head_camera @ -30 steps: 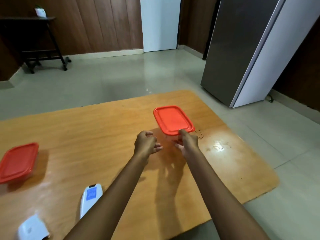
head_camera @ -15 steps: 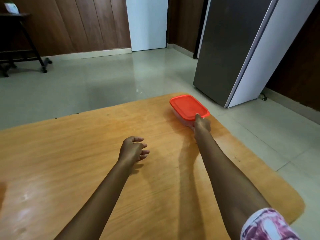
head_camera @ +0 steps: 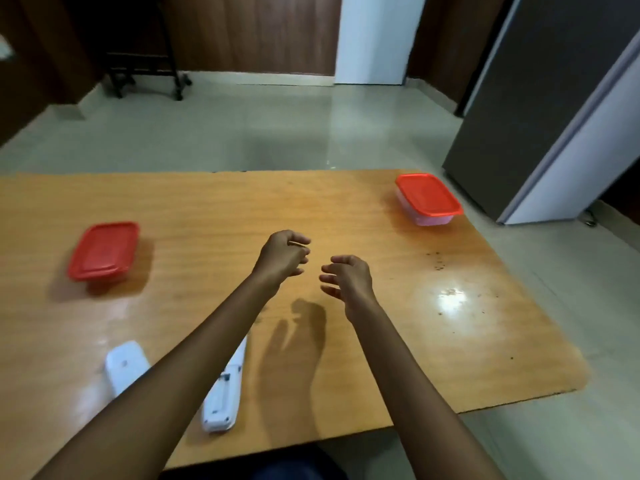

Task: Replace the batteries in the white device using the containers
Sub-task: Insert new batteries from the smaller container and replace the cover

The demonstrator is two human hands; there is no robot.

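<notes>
Two clear containers with red lids sit on the wooden table [head_camera: 346, 209]: one [head_camera: 427, 199] at the far right corner, the other [head_camera: 103, 251] at the left. The white device [head_camera: 225, 393] lies near the front edge, face down with its battery bay showing, partly hidden under my left forearm. Its white cover [head_camera: 125, 370] lies just left of it. My left hand [head_camera: 282, 254] and my right hand [head_camera: 348, 280] hover over the table's middle, fingers loosely curled and apart, holding nothing.
A grey refrigerator [head_camera: 540, 109] stands beyond the table's right side. A dark metal stand [head_camera: 145, 64] is at the back left against the wood-panelled wall. Small crumbs [head_camera: 438, 261] speckle the right part of the tabletop.
My right hand let go of the right container at the far right corner and drew back to the middle. The view swung left, bringing the left container and the device back into sight.
</notes>
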